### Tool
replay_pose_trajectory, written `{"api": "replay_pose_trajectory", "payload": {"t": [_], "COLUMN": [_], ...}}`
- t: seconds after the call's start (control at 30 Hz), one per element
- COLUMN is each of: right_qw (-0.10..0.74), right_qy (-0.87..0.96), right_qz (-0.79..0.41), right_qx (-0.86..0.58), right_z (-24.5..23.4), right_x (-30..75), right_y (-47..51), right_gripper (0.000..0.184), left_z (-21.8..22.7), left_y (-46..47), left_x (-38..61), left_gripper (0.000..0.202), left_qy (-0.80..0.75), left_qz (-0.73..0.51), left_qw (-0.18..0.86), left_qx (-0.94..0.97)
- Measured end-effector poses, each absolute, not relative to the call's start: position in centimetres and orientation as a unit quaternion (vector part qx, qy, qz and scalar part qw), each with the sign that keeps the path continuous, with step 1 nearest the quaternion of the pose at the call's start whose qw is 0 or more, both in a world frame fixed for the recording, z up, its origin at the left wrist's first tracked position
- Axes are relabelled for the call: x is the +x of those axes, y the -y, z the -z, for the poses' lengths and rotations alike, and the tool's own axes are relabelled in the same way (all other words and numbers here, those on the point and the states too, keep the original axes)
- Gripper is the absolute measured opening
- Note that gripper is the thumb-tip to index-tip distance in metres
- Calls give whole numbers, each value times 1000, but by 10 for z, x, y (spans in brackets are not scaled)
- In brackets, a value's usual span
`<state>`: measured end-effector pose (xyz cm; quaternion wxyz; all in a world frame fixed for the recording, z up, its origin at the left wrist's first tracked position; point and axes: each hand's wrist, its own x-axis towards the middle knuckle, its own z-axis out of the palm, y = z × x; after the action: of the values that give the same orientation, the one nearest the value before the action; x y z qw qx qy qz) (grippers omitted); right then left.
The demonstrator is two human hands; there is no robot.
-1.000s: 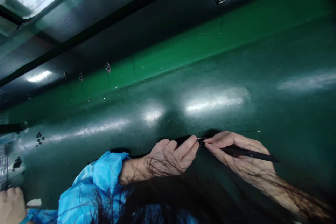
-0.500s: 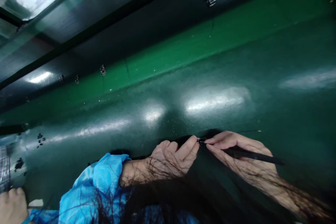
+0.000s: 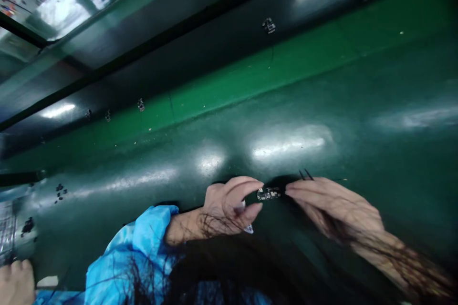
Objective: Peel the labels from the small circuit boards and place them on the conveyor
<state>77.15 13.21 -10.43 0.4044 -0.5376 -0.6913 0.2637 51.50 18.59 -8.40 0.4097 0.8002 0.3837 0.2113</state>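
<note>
My left hand [image 3: 232, 205] has its thumb and forefinger at opposite long edges of a small black circuit board [image 3: 269, 194], by its left end. A small whitish, shiny piece [image 3: 248, 228] shows under the palm of that hand; what it is I cannot make out. My right hand [image 3: 332, 202] is just off the board's right end, fingertips together. Dark tweezers [image 3: 307, 174] lie in this hand, their two tips poking out above the fingers, pointing away from the board. The rest of the tweezers is hidden.
Beyond the green worktop [image 3: 179, 152], a dark raised strip carries several small circuit boards, one of them [image 3: 268, 25] at the upper right. Small black parts [image 3: 60, 193] lie at the left. Another person's hand [image 3: 16, 281] rests at the lower left corner near a white scrap [image 3: 47, 281].
The tweezers have turned in my right hand, tips now pointing away instead of at the board. My left fingers have parted more, uncovering the board. Boards on the far strip appear shifted left.
</note>
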Motion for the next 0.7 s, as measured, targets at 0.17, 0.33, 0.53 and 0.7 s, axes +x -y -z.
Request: {"api": "replay_pose_trajectory", "payload": {"t": [0.17,0.33,0.53,0.7], "right_qw": [217,305,433,456], "right_qy": [857,819,608,515], "right_qz": [-55,-87,-332,-343], "right_qx": [-464,-479,-577,-639], "right_z": [123,126,96,91], "right_x": [764,752,731,694], "right_y": [-133,-139,-251,-398], "right_gripper": [23,44,29,36], "left_z": [93,105,145,170], "left_y": [-193,-194,-193,-203], "left_x": [514,513,518,525], "left_gripper": [34,28,24,57], "left_qy": [-462,-475,-525,-536], "left_qz": [-272,-310,-314,-294], "left_qw": [499,468,458,450], "left_qx": [681,678,645,651]}}
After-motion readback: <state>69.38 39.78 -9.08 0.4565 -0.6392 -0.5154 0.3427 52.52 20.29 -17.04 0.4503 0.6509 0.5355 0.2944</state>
